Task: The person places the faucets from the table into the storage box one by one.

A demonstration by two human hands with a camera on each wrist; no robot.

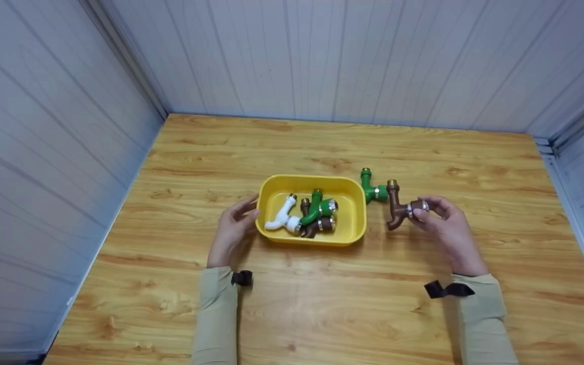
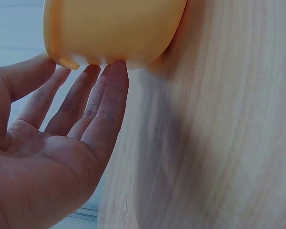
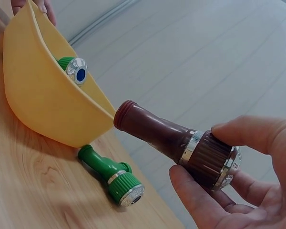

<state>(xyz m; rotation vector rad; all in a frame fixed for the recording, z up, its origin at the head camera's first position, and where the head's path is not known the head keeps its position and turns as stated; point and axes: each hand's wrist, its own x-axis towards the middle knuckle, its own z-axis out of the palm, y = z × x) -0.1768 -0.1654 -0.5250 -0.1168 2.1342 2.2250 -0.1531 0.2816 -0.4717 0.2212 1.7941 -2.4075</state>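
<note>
A brown tap is pinched by its ribbed knob between the thumb and fingers of my right hand. In the right wrist view the tap is held up with its spout end toward the tub. My left hand touches the left end of a yellow tub. Fairly straight fingertips meet the outer wall, with the thumb at the rim. Inside the tub lie a white tap, a green tap and another brown tap, partly hidden under the green one.
Another green tap lies on the wooden table, just right of the tub. Pale panel walls stand at the back and both sides. Dark straps hang at both sleeves.
</note>
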